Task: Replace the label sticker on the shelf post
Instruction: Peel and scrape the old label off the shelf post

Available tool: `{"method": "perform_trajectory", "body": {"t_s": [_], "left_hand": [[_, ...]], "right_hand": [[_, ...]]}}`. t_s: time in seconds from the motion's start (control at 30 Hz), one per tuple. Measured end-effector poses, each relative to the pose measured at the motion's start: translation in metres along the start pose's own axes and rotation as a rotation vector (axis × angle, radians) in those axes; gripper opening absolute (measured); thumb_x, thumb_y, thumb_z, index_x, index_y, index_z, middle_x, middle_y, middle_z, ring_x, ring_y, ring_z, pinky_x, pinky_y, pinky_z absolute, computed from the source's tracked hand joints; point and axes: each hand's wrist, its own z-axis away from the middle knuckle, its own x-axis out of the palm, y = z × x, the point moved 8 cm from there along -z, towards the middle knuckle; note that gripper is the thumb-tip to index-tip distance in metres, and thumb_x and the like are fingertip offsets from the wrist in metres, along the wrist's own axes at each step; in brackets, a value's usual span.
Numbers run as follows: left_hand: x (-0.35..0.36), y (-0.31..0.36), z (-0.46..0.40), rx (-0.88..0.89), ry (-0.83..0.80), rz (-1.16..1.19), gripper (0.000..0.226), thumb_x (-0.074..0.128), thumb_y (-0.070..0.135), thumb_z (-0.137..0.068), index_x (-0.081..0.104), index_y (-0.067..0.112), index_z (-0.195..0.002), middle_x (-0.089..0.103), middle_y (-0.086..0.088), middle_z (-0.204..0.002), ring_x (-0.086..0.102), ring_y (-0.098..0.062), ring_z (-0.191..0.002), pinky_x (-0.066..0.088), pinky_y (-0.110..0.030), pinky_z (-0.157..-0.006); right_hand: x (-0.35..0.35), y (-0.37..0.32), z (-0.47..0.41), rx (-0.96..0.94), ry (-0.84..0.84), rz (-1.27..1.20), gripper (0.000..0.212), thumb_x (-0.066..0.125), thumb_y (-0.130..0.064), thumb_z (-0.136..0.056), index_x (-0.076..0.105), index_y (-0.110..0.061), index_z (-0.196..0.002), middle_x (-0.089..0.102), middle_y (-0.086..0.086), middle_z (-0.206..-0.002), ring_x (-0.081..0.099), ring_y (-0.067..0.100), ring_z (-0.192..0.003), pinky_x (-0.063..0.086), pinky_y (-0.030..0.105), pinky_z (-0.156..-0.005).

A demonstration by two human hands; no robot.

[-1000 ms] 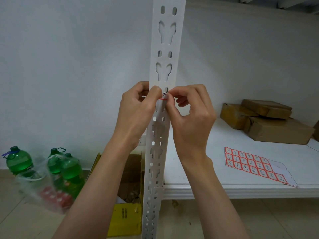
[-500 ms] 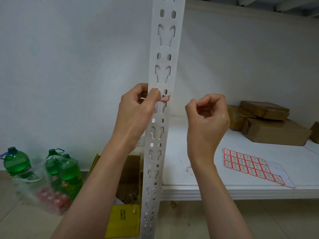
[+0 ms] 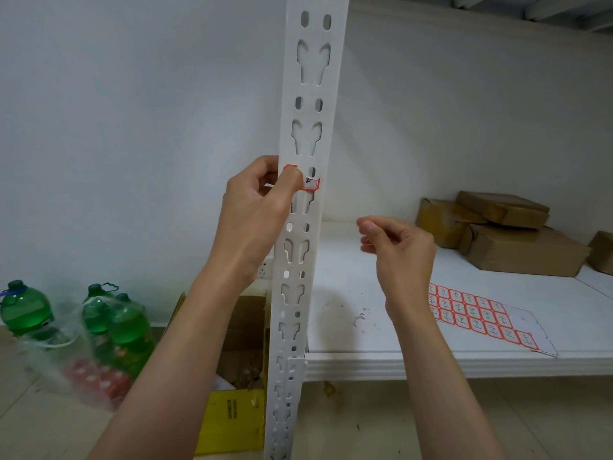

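The white slotted shelf post [image 3: 310, 81] stands upright in the middle of the view. On it at hand height sits a red-edged label sticker [image 3: 311, 184], torn and partly covered. My left hand [image 3: 257, 210] grips the post from the left, its thumb pressing on the sticker's left part. My right hand [image 3: 396, 242] hovers apart from the post, lower right, with fingers loosely curled and nothing visible in them. A sheet of red-edged label stickers [image 3: 477, 315] lies on the white shelf board [image 3: 381, 361].
Brown cardboard parcels [image 3: 517, 234] are stacked at the back right of the shelf. Small scraps lie on the board near the post. On the floor at left stand green bottles in a plastic bag [image 3: 99, 322], an open carton [image 3: 247, 327] and a yellow box [image 3: 232, 419].
My right hand left the sticker on the post and moved down and to the right. My left hand stayed on the post with its thumb on the sticker.
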Motion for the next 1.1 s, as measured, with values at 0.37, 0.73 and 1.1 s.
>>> {"method": "perform_trajectory", "body": {"t_s": [0.37,0.73,1.1], "left_hand": [[0.000,-0.002,-0.002,-0.004,0.005,-0.001,0.031,0.053,0.039,-0.084,0.070,0.023,-0.104,0.074,0.000,-0.102,0.064,-0.035,-0.099,0.054,-0.052,-0.084],[0.000,-0.001,-0.001,0.008,-0.001,-0.012,0.030,0.051,0.041,-0.085,0.069,0.025,-0.103,0.075,0.005,-0.102,0.064,-0.036,-0.098,0.054,-0.052,-0.080],[0.000,-0.004,-0.003,0.011,0.000,-0.008,0.030,0.052,0.042,-0.084,0.068,0.025,-0.103,0.075,0.006,-0.103,0.065,-0.030,-0.099,0.051,-0.037,-0.075]], "right_hand": [[0.004,0.053,0.008,0.250,-0.254,0.364,0.011,0.083,-0.008,-0.079,0.074,-0.008,-0.071,0.067,-0.008,-0.063,0.058,0.002,-0.056,0.043,0.015,-0.054],[0.004,0.079,0.007,0.287,-0.323,0.632,0.018,0.065,-0.008,-0.095,0.079,-0.007,-0.084,0.067,0.001,-0.076,0.057,0.010,-0.059,0.045,0.022,-0.057],[0.002,0.083,0.007,0.302,-0.311,0.715,0.019,0.079,-0.003,-0.082,0.064,-0.014,-0.079,0.070,0.008,-0.088,0.059,0.015,-0.067,0.044,0.023,-0.058]]}}
